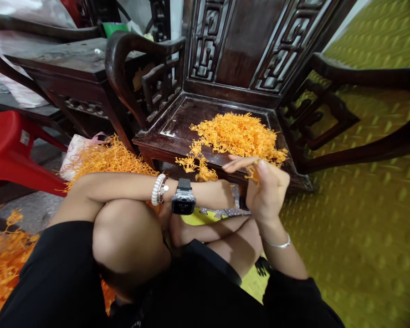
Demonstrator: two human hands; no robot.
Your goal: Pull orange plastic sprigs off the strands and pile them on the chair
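A dark carved wooden chair [246,59] stands on the yellow patterned floor [362,228]. On its seat lies a heap of orange strands [235,134], spilling toward the front edge. More orange strands [105,157] lie piled on the floor beside a red stool [10,150]. The right hand [268,191] has its fingers [259,171] closed on a small orange tuft [251,172] just before the seat edge. The left hand [239,164] reaches across, fingers extended, touching the same tuft.
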